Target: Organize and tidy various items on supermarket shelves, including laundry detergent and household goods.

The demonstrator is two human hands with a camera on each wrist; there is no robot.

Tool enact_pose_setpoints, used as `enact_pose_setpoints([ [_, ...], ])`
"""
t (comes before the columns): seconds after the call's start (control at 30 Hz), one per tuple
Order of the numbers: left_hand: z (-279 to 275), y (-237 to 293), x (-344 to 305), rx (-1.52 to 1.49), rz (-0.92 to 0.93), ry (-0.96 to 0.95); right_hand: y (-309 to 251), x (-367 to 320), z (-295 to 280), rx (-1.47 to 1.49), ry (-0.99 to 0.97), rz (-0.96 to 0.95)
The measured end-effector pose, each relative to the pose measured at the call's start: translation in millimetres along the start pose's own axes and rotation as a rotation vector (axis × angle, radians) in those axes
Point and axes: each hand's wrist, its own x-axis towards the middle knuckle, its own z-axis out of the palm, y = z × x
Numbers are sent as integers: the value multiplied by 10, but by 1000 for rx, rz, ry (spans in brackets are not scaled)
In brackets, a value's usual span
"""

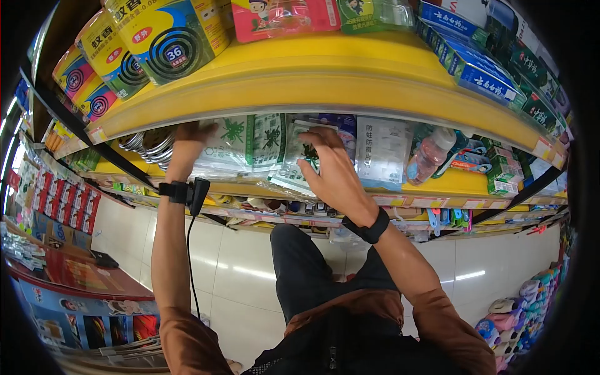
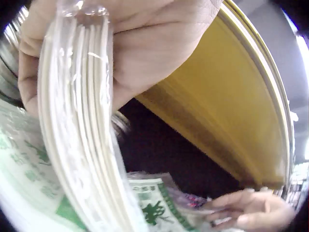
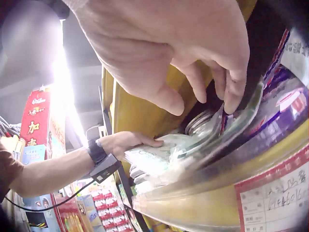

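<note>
My left hand [image 1: 192,142] is at the left of the shelf, gripping a stack of flat packets [image 2: 79,111] in clear plastic. The left wrist view shows the stack edge-on, with part of the hand behind it. White-and-green packets with an insect print [image 1: 232,131] lie beside that hand. To the right, my right hand [image 1: 331,167] reaches over another insect-print packet [image 1: 290,165]. Its fingertips [image 3: 231,104] bend down to the packets' upper edge, while the thumb stands apart from them.
The yellow upper shelf [image 1: 312,72] overhangs both hands, loaded with mosquito-coil boxes [image 1: 172,47]. Metal rings [image 1: 150,149] lie left of the left hand. A white-and-blue packet [image 1: 381,150] and a pink bottle [image 1: 431,153] stand to the right. A price label [image 3: 275,198] lines the shelf front.
</note>
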Motion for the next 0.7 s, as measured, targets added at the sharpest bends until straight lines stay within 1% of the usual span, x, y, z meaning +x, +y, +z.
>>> enact_pose_setpoints([
  [0.07, -59, 271, -198, -534, -259, 157, -15, 7, -85, 13, 22, -17],
  [0.1, -45, 207, -254, -574, -117, 179, -75, -30, -152, 72, 17, 47],
  [0.13, -74, 331, -395, -571, -123, 175, -129, -71, -208, 131, 13, 111],
  [0.17, -121, 587, -598, -667, -294, 188, -166, -114, -251, 135, 11, 118],
  [0.2, -105, 748, -789, -761, -467, 202, -194, -162, -293, 214, -24, 184],
  [0.23, -15, 744, -940, -781, -438, 170, -209, -216, -328, 294, -58, 251],
  [0.27, 99, 750, -1088, -805, -411, 134, -209, -280, -371, 292, -60, 261],
  [0.33, 350, 995, -1417, -933, -370, 46, -202, -418, -454, 538, -201, 345],
  [0.37, 482, 1117, -1550, -1010, -354, 21, -160, -513, -468, 608, -251, 357],
  [0.4, 609, 1230, -1674, -1088, -337, -5, -183, -584, -523, 761, -318, 429],
  [0.47, 847, 1412, -1821, -1152, -342, -122, -228, -679, -760, 565, -369, 394],
  [0.5, 943, 1510, -1895, -1169, -342, -152, -204, -741, -864, 535, -398, 446],
  [0.53, 1010, 1572, -1941, -1246, -325, -193, -179, -817, -946, 524, -389, 442],
  [0.6, 1051, 1674, -2002, -1233, -274, -289, -151, -1037, -1065, 627, -314, 604],
  [0.63, 1067, 1646, -1973, -1237, -271, -295, -144, -1133, -1117, 649, -259, 599],
  [0.7, 1066, 1510, -1778, -1096, -170, -356, -92, -1259, -1221, 652, -216, 624],
])
